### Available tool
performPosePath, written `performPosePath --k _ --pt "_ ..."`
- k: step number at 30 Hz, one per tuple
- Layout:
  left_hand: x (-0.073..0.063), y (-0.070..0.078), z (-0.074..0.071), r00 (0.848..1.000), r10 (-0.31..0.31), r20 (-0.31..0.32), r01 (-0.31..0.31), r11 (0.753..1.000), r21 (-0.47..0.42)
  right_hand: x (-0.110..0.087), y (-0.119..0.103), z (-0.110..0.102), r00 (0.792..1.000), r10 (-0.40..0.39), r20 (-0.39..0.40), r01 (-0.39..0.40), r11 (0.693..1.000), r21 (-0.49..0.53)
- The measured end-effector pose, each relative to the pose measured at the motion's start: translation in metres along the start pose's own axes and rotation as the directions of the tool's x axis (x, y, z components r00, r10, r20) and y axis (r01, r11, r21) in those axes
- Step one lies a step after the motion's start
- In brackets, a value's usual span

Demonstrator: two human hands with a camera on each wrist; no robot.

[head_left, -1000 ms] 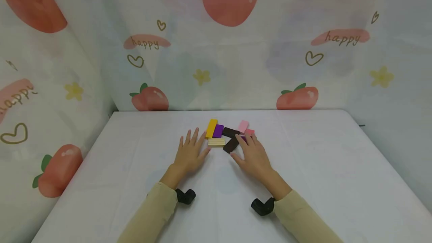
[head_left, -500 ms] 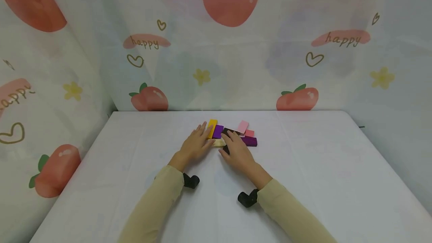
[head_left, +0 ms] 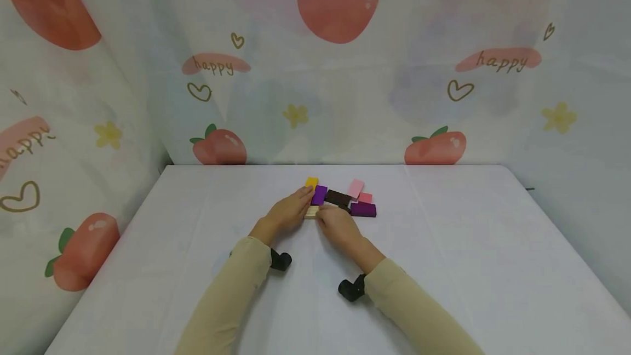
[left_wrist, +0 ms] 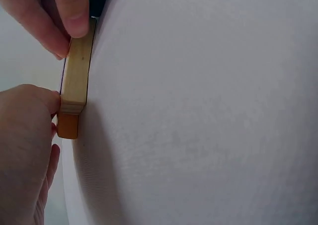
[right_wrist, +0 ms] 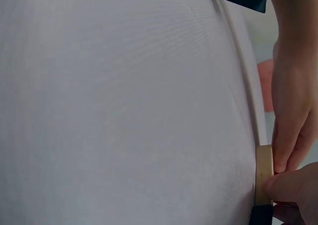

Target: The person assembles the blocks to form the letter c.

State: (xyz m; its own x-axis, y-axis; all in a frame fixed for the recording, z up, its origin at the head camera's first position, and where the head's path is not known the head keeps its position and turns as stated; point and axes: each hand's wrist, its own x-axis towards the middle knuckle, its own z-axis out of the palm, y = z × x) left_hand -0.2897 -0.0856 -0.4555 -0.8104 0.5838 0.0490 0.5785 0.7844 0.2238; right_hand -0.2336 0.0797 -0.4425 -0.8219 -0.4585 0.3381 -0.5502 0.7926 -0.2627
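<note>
In the head view, several small coloured blocks lie close together near the back of the table. My left hand [head_left: 291, 208] rests at their left side, fingers straight over the yellow block [head_left: 311, 182] and beside the purple block [head_left: 319, 195]. With the thumb on its front face, my right hand [head_left: 340, 227] pinches the plain wooden block [left_wrist: 80, 71], the fingers behind it. In the left wrist view, the left thumb touches that block's near end, and an orange-yellow end shows below. A dark brown block [head_left: 338, 197] lies behind the right hand; a second dark one is mostly hidden.
Right of the hands lie a dark purple block [head_left: 363, 210], a light pink block [head_left: 355, 189] and a coral block [head_left: 365, 198]. The white-covered table [head_left: 443, 267] meets a printed cloth backdrop [head_left: 345, 97] at its back edge. Black wrist-camera mounts [head_left: 352, 289] jut from both sleeves.
My right hand has moved left from the dark blocks to the wooden block, its fingers curling in. The left hand has shifted right over the yellow block. The dark purple block is uncovered.
</note>
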Motion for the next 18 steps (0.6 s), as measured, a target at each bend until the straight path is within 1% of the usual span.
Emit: performPosePath --k 2,4,9,11,14,18 --pt "0.000 0.002 -0.003 1.000 -0.004 0.022 0.004 1.000 -0.003 0.000 -0.001 0.001 1.000 -0.002 -0.001 0.002 1.000 -0.015" --pt "-0.001 0.003 -0.007 0.999 -0.020 0.045 0.020 1.000 0.001 0.000 -0.002 0.003 1.000 -0.012 0.000 0.012 0.999 -0.035" --pt "-0.010 0.004 -0.017 0.992 -0.074 0.099 0.074 0.997 0.010 -0.004 -0.010 0.004 0.998 -0.066 -0.020 0.066 0.997 -0.035" --pt "-0.014 0.004 -0.019 0.991 -0.088 0.103 0.087 0.996 0.015 -0.006 -0.014 0.002 0.997 -0.067 -0.031 0.066 0.997 -0.035" --pt "-0.020 0.003 -0.021 0.992 -0.088 0.090 0.087 0.996 0.016 -0.009 -0.017 0.001 0.998 -0.057 -0.040 0.054 0.996 -0.076" --pt "-0.029 0.002 -0.021 0.992 -0.081 0.093 0.079 0.997 0.028 -0.015 -0.020 -0.001 0.995 -0.095 -0.038 0.089 0.987 -0.133"
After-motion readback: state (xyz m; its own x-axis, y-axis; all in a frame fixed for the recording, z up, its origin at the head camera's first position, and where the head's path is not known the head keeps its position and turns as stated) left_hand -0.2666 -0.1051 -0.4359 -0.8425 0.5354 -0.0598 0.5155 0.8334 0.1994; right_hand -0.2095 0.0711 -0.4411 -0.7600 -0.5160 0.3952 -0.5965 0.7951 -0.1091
